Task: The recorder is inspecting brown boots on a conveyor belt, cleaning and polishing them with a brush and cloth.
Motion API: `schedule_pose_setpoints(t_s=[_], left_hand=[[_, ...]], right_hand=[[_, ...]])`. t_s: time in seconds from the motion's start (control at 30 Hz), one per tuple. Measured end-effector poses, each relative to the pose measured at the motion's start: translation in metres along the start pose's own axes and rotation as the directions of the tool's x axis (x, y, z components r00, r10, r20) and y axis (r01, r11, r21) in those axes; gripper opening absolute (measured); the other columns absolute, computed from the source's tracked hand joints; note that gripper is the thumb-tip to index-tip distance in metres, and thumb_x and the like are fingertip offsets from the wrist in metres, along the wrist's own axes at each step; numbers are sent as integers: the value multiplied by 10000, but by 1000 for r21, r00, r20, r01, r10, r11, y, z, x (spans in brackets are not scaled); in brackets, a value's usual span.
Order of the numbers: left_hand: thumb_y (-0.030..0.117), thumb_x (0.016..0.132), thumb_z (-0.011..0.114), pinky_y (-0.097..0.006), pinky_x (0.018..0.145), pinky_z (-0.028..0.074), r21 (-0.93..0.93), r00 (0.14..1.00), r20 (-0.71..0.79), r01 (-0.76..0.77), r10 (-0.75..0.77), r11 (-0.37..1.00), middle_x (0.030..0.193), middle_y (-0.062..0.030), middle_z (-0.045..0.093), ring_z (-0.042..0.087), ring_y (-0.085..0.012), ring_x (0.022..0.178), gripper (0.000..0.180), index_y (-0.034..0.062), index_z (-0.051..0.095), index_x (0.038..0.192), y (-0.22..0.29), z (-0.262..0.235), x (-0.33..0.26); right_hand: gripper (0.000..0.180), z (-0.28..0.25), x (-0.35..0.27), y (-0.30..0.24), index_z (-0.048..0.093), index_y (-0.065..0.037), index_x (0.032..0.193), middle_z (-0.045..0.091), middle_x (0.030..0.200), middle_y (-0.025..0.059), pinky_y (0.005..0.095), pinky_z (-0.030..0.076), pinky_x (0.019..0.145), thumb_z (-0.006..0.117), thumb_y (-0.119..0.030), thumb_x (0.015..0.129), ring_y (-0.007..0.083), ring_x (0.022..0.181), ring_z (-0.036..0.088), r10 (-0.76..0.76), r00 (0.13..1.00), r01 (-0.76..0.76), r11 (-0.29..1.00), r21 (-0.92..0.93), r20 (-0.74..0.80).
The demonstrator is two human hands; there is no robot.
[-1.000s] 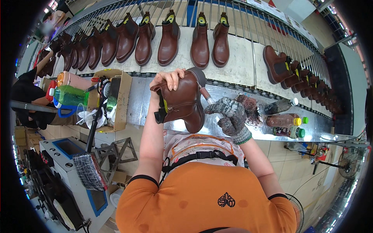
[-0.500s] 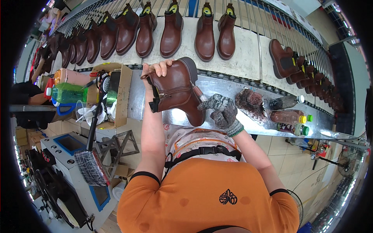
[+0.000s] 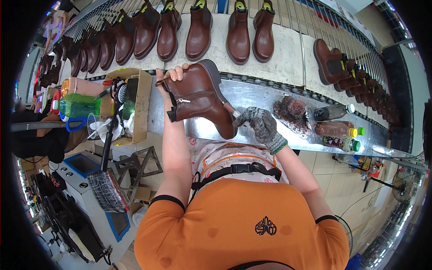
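My bare left hand [image 3: 176, 74] grips a brown leather ankle boot [image 3: 196, 93] near its heel end. The boot lies on its side in the air above the metal bench, sole to the right, toe toward me, its side zipper facing up. My right hand [image 3: 260, 127], in a grey knitted glove, is closed on a small brush [image 3: 232, 110] with a brownish head. The brush head touches the boot along the edge where the upper meets the sole. The end of its handle is hidden in the glove.
Rows of brown boots [image 3: 199, 33] stand on the pale conveyor [image 3: 281, 58]. On the metal bench [image 3: 204, 130] lie a dark-stained sponge-like clump [image 3: 290, 111] and several bottles [image 3: 335, 129]. At left stand a cardboard box [image 3: 142, 101] of tools and a green bottle [image 3: 80, 106].
The boot has risen slightly and shifted left in my left hand. The brush has moved along the sole edge toward the toe. A co-worker's arm at far left has drawn back from the boots.
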State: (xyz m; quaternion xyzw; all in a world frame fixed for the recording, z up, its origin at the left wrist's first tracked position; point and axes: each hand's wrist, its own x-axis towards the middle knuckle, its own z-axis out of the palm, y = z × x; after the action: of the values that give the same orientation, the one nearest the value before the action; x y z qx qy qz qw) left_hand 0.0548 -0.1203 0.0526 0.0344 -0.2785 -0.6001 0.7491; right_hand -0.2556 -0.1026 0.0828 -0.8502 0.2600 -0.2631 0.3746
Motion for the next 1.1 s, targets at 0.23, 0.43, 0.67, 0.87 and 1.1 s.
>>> schedule_pose_setpoints(t_s=[0.23, 0.43, 0.67, 0.87, 1.1], left_hand=[[495, 942, 315, -400, 1014, 273, 31, 999, -46, 15, -13, 999, 735, -48, 546, 461, -247, 1036, 579, 77, 619, 679, 1, -4, -1], [460, 948, 302, -382, 976, 306, 92, 990, -135, 42, -30, 995, 738, -73, 551, 467, -253, 1002, 576, 59, 607, 669, -1, -10, 3], [340, 917, 392, -385, 885, 387, 351, 888, -434, 13, 150, 936, 594, -108, 531, 536, -263, 709, 483, 15, 561, 601, -9, -20, 30], [442, 917, 377, -298, 640, 462, 680, 725, -519, 30, 452, 732, 720, -112, 606, 569, -205, 645, 512, -21, 579, 837, -50, -10, 42], [573, 905, 348, -415, 719, 439, 967, 872, -132, 218, 471, -133, 818, -205, 610, 580, -357, 758, 668, -59, 518, 1042, -31, -7, 19]], right_hand=[[468, -18, -21, -7, 683, -72, 792, 668, 793, 87, 326, 479, 728, 344, -374, 904, 241, 747, 636, 197, 975, -216, 950, 228, 101], [420, -16, -49, 2, 680, -68, 840, 685, 835, 48, 325, 493, 763, 356, -318, 932, 220, 772, 642, 327, 937, -348, 898, 269, 122], [596, 1, -85, 30, 619, 26, 1019, 666, 903, 136, 354, 508, 804, 422, -524, 897, 252, 840, 639, 563, 817, -341, 302, 890, 122], [846, 26, -107, 75, 595, 44, 1025, 649, 901, 151, 356, 536, 735, 352, -734, 800, 263, 803, 630, 725, 668, -226, -16, 974, 167], [876, 20, -97, 43, 638, 35, 914, 655, 873, 136, 333, 539, 703, 280, -757, 802, 237, 748, 636, 781, 617, -227, 56, 972, 99]])
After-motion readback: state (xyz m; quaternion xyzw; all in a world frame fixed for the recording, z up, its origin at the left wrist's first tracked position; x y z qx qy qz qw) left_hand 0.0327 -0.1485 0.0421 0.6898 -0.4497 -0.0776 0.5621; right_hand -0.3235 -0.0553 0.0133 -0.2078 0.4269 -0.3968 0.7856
